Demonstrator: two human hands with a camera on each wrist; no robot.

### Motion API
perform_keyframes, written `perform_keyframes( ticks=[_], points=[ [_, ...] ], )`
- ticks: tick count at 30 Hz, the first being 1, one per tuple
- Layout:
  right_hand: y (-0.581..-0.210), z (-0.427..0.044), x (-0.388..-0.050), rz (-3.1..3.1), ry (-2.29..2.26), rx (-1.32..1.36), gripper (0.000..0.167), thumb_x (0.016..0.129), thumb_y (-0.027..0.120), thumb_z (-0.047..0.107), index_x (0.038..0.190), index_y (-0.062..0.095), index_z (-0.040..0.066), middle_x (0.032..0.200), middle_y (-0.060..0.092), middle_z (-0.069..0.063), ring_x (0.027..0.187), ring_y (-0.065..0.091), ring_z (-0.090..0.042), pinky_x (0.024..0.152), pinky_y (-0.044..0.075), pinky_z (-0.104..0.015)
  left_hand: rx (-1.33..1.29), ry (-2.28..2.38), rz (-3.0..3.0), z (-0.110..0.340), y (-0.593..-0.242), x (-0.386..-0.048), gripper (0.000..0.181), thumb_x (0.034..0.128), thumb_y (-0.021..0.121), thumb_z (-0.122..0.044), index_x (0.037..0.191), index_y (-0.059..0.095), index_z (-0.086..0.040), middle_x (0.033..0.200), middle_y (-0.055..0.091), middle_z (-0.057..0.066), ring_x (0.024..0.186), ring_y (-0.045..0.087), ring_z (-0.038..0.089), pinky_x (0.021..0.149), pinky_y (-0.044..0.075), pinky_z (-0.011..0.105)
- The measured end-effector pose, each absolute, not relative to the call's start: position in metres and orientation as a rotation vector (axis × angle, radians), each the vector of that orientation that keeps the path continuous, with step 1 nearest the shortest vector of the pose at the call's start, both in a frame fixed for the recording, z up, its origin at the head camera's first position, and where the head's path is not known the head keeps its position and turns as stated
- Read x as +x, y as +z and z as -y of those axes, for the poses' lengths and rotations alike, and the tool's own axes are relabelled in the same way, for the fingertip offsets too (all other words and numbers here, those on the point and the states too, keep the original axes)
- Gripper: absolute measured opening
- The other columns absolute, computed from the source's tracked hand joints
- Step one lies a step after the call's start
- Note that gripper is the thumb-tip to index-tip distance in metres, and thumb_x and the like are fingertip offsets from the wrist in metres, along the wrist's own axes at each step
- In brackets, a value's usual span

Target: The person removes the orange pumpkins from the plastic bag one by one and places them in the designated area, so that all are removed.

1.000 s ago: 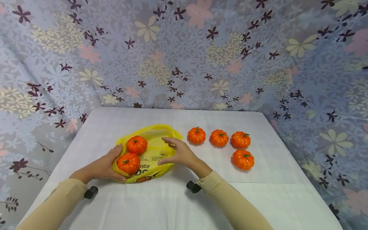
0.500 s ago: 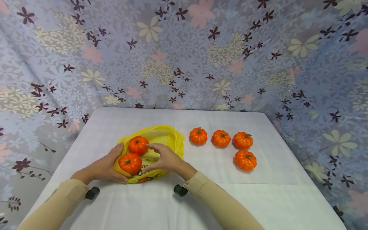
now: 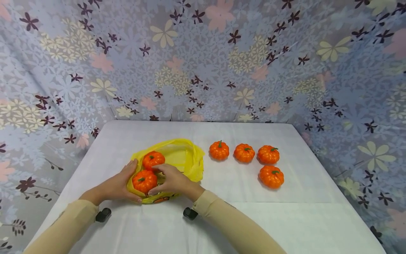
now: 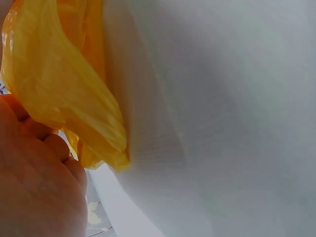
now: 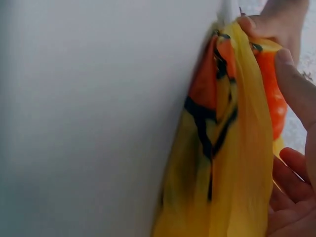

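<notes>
The yellow bag (image 3: 196,164) lies on its side toward the left of the white surface (image 3: 146,229), its mouth spread wide so that the inside shows. Two pumpkins sit in its left end: a near pumpkin (image 3: 144,181) and, just beyond it, a far pumpkin (image 3: 153,159), both with stems up.

The left hand (image 3: 114,185) grips the bag's left edge, thumb on the near side and fingers on the far side, probably to hold the thin wall up and stop the pumpkins rolling out leftward. The right hand (image 3: 174,180) reaches in from the right, where the mouth leaves room. Its thumb and fingers are held apart, about wide enough to span the near pumpkin; I cannot tell whether they press on it, as the right wrist view is partly blocked by the bag.

To the right, four loose pumpkins (image 3: 244,153) stand outside the bag, three in a far row and one nearer at the right end, apparently set clear of the hands' working space.
</notes>
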State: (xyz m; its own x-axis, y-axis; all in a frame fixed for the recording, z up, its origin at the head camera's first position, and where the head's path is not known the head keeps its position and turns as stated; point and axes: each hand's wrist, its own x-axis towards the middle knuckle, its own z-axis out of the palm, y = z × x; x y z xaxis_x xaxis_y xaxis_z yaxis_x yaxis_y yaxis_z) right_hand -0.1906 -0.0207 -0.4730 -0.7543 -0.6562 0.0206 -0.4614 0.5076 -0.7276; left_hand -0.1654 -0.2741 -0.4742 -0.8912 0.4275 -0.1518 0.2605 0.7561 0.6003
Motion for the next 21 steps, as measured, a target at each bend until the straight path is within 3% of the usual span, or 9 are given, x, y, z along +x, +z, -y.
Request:
perform_keyframes(
  ticks=[14, 21],
  points=[
    [-0.48, 0.038, -0.186, -2.614, -1.027, -1.011, 0.072, 0.073, 0.09, 0.042, 0.13, 0.058, 0.011, 0.125, 0.063, 0.003, 0.113, 0.058, -0.005, 0.096, 0.047, -0.018, 0.529, 0.844, -2.662, 0.274, -0.474, -0.166, 0.14, 0.0661, 0.09, -0.054, 0.159, 0.003, 0.003, 0.165, 0.002, 0.028, 0.149, 0.003, 0.049, 0.115, 0.013, 0.066],
    [-0.478, 0.036, -0.185, -2.601, -1.093, -1.015, 0.083, 0.071, 0.09, 0.043, 0.139, 0.056, 0.009, 0.13, 0.062, 0.003, 0.113, 0.058, -0.004, 0.095, 0.047, -0.017, 0.508, 0.85, -2.65, 0.276, -0.475, -0.167, 0.14, 0.0665, 0.09, -0.055, 0.16, 0.002, 0.001, 0.165, 0.002, 0.027, 0.149, 0.003, 0.049, 0.114, 0.013, 0.067]
  ],
)
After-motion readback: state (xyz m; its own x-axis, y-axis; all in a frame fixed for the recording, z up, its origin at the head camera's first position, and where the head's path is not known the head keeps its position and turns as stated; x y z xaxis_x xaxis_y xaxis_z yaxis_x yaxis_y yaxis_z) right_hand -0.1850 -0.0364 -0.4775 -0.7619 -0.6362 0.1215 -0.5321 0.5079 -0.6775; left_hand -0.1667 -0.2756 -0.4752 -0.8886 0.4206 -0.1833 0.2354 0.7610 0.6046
